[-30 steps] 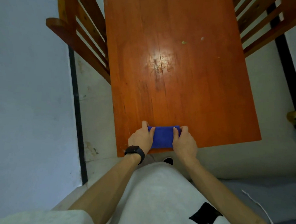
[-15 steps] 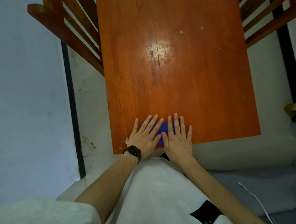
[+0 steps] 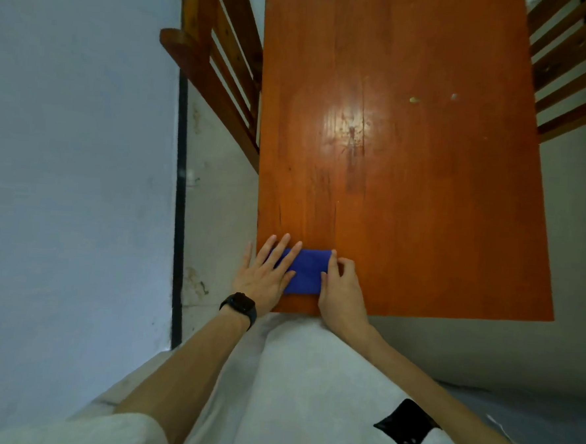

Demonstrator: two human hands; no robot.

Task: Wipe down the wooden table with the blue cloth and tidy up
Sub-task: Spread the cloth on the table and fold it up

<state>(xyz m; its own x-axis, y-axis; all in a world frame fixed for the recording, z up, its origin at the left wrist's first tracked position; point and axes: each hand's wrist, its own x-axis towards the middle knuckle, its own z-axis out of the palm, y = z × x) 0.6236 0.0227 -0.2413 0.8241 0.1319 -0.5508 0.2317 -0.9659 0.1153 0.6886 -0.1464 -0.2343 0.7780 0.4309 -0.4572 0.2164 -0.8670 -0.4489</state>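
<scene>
In the upper left of the head view, a slatted wooden chair (image 3: 219,63) stands against the wooden table (image 3: 407,177); a second chair (image 3: 568,67) sits at the upper right. Two small specks (image 3: 414,99) lie on the tabletop above its glossy middle.

Low in the centre, the folded blue cloth (image 3: 305,270) lies flat on the table's near left corner. The left hand (image 3: 264,278), wearing a black watch (image 3: 240,308), presses its left end with straight, spread fingers. The right hand (image 3: 342,290) has curled fingers on the cloth's right end and seems to pinch it.

The near edge runs just below the cloth; bare wood stretches up and to the right.
</scene>
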